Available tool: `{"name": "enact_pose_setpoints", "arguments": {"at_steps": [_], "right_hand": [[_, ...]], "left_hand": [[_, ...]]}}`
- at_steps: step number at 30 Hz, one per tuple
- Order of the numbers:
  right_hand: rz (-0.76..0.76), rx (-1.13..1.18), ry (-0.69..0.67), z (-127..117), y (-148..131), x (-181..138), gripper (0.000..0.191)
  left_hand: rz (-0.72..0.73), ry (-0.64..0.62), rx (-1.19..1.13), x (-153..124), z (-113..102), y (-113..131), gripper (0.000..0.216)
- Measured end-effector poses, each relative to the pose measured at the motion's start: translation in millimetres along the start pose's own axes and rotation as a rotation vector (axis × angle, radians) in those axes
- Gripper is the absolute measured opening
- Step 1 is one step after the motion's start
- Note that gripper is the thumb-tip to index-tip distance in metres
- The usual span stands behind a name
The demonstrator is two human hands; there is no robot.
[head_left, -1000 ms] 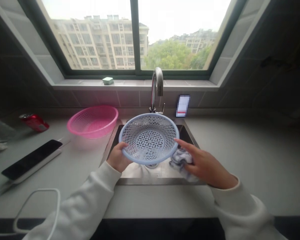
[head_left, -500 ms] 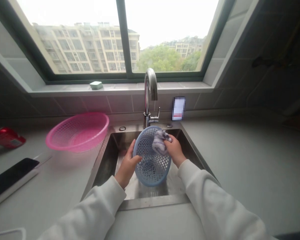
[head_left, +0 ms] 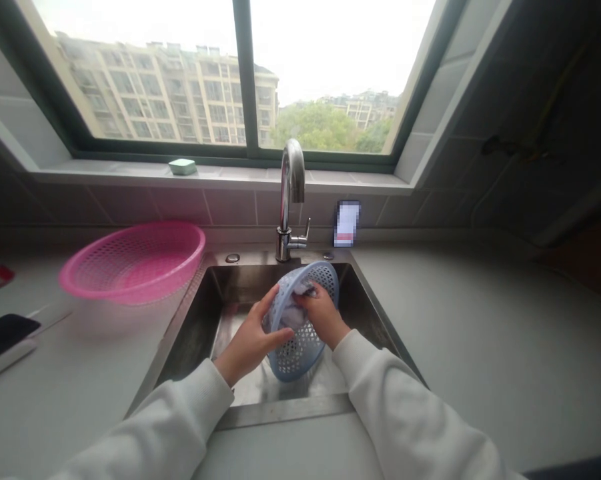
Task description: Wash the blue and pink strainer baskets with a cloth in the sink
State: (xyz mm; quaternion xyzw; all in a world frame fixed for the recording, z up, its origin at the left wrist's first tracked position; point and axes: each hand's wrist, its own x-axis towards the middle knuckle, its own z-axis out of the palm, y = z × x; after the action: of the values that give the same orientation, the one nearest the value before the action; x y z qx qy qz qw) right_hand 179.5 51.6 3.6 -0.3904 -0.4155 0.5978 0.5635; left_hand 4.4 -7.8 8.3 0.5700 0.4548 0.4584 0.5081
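A perforated plastic basket point(head_left: 300, 350) is held tilted over the steel sink point(head_left: 195, 313), its curved wall braced by the left grip point(head_left: 253, 337) with fingers spread, while a crumpled soft cloth point(head_left: 293, 312) is pressed against its lattice by the right grip point(head_left: 321, 312), closed around it.

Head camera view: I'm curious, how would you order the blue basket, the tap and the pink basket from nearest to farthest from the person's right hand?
Starting from the right hand:
1. Blue plastic basket: touching the hand, inside the sink.
2. Steel tap: beyond the hand, at the back of the sink.
3. Pink plastic basket: farthest, on the counter left of the sink.
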Motion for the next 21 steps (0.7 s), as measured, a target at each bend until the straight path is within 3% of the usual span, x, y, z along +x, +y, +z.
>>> {"name": "enact_pose_setpoints", "arguments": {"at_steps": [5, 11, 14, 17, 21], "right_hand": [[-0.036, 0.192, 0.207, -10.9, -3.1, 8.6, 0.044], [0.021, -0.06, -0.112, 9.8, -0.1, -7.9, 0.037], [0.025, -0.204, -0.146, 7.6, 0.0, -10.1, 0.026], [0.003, -0.234, -0.015, -5.4, 0.1, -2.4, 0.025], [-0.039, -0.071, 0.223, -18.4, 1.9, 9.3, 0.033]], "left_hand": [[-0.011, -0.035, -0.02, -2.2, 1.2, 4.4, 0.098], [0.003, 0.017, 0.038, -1.0, 0.4, -0.8, 0.1], [-0.018, -0.001, 0.038, 1.8, -1.6, -6.0, 0.098], [-0.021, 0.003, 0.027, 3.7, -2.6, -9.3, 0.093], [-0.051, -0.019, -0.019, 3.3, -2.5, -9.7, 0.095]]}}
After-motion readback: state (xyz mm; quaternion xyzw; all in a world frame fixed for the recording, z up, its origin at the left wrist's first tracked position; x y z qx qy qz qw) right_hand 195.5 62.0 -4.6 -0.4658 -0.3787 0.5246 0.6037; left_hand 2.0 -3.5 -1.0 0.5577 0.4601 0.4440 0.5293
